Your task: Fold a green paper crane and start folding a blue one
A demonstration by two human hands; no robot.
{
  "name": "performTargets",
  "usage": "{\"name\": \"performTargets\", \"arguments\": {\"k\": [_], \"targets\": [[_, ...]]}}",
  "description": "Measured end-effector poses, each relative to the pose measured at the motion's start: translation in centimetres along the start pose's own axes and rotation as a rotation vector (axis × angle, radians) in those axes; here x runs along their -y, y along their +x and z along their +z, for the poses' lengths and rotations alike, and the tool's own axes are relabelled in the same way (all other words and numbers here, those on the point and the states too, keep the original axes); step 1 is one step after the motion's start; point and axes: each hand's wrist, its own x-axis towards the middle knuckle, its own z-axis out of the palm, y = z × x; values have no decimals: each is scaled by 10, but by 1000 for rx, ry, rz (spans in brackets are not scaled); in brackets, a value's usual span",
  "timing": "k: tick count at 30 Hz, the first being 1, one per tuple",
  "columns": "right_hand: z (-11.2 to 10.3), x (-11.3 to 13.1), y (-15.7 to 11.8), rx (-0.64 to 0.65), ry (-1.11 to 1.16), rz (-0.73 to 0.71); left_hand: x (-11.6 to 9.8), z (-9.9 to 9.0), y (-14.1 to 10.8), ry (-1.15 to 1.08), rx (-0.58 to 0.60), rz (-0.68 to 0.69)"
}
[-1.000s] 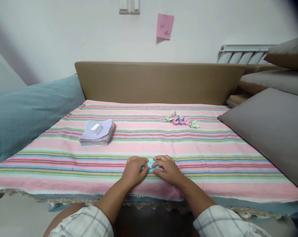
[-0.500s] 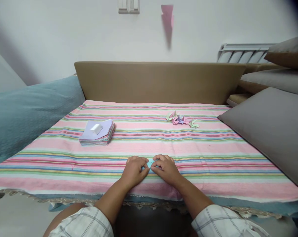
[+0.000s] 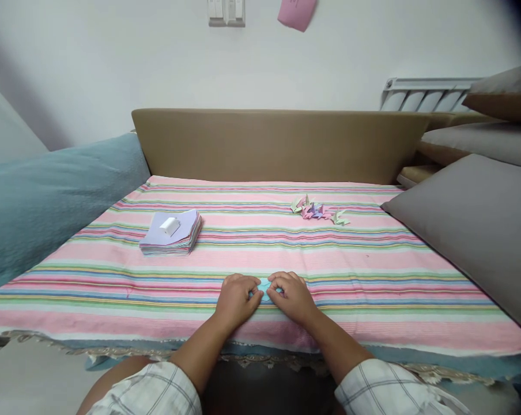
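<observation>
A small piece of light-blue folded paper (image 3: 264,288) lies on the striped cloth close to the front edge. My left hand (image 3: 238,297) pinches its left side between thumb and fingers. From the right, my right hand (image 3: 293,297) grips the other side with curled fingers. Both hands rest low on the cloth, and they cover much of the paper, so its exact folds are hidden. Farther back to the right sit several folded paper cranes (image 3: 316,211) in green, pink and purple.
At the left is a stack of coloured paper (image 3: 169,245) with a white block (image 3: 169,226) on top. A blue-covered armrest (image 3: 61,202) bounds the left side, a brown backrest (image 3: 278,144) the rear. Grey cushions (image 3: 472,225) pile up on the right. Pink paper (image 3: 297,12) shows against the wall.
The thumbs have moved slightly apart, showing a bit more of the blue paper between them. The pink paper by the wall has shifted upward and turned. Both hands stay in nearly the same place.
</observation>
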Motion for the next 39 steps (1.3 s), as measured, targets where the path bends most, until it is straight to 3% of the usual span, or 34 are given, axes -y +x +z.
{"name": "performTargets", "arguments": {"k": [15,21,26,32,39], "targets": [[10,-2,1,-105,-43,-3,0,8,1,87,-15,-18],[7,-3,2,-62,24,35,5,6,0,24,5,-39],[3,-4,3,-30,47,29,9,3,0,6,75,50],[-2,-6,3,35,75,12,9,5,-2,119,50,129],[0,-7,2,11,45,-8,7,4,-2,151,59,148]]}}
